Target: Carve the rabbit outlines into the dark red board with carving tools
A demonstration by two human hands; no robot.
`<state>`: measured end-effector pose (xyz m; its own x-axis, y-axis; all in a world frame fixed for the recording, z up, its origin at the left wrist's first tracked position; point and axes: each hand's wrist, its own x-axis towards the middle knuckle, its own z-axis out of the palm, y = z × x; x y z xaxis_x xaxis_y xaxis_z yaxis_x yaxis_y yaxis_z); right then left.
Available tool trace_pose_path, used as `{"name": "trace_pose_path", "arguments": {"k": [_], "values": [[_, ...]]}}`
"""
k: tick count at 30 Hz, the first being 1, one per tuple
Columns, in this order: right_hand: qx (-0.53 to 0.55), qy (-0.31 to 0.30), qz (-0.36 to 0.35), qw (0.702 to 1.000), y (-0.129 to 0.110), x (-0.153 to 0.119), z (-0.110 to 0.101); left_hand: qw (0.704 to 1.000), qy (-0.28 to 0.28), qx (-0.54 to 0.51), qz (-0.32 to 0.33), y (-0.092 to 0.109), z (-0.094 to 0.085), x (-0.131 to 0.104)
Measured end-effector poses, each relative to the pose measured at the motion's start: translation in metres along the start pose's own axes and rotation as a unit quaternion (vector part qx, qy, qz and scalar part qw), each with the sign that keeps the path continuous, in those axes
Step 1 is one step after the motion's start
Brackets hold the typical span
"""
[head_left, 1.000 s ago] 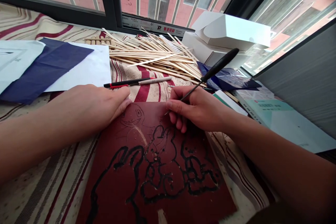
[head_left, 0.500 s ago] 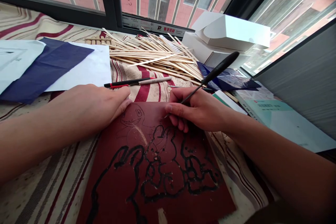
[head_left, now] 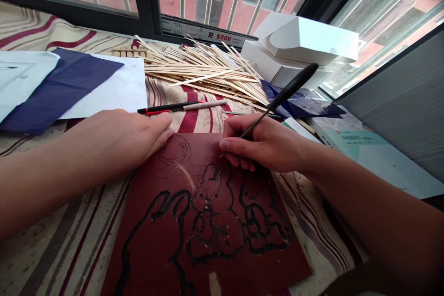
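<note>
A dark red board (head_left: pixel 152 240) lies in front of me, with cartoon figures outlined in thick black carved lines and a faint pencilled figure at its top left. My left hand (head_left: pixel 121 136) holds the board's far left corner, thumb and forefinger close together at its edge. In a pen-like grip, my right hand (head_left: pixel 256 143) is closed around a carving tool (head_left: pixel 293 85) with a black handle and a thin metal shaft. Its tip is at the upper part of the board, above the middle rabbit figure; whether it touches the surface I cannot tell.
Beyond the board lie pens (head_left: pixel 204 105) and a heap of thin wooden strips (head_left: pixel 208 74). White boxes (head_left: pixel 312 39) stand by the window. White and dark blue sheets (head_left: pixel 79 74) are at left, a book (head_left: pixel 378 152) at right. A striped cloth (head_left: pixel 79 240) covers the surface.
The carving tool's tip has shifted slightly right and down, with the right hand's lower fingers moving a little to the right. My left hand stays in place.
</note>
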<state>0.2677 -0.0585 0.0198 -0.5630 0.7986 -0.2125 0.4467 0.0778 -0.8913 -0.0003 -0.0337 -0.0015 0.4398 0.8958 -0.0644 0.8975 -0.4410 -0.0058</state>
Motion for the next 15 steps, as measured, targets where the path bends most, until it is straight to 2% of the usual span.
{"name": "trace_pose_path", "arguments": {"k": [3,6,15], "values": [[-0.001,-0.008,-0.003,1.0,-0.0004,-0.0001,-0.0002,0.995,-0.066,0.077,-0.008,0.0036,-0.0032,0.0005],[0.003,-0.006,0.002,1.0,-0.0009,0.0,0.0002,0.993,-0.09,0.08,-0.008,0.0063,-0.0069,0.0003],[-0.003,0.007,0.022,1.0,-0.0003,0.0014,0.0003,0.997,-0.048,0.063,-0.016,-0.0011,0.0016,0.0007]]}}
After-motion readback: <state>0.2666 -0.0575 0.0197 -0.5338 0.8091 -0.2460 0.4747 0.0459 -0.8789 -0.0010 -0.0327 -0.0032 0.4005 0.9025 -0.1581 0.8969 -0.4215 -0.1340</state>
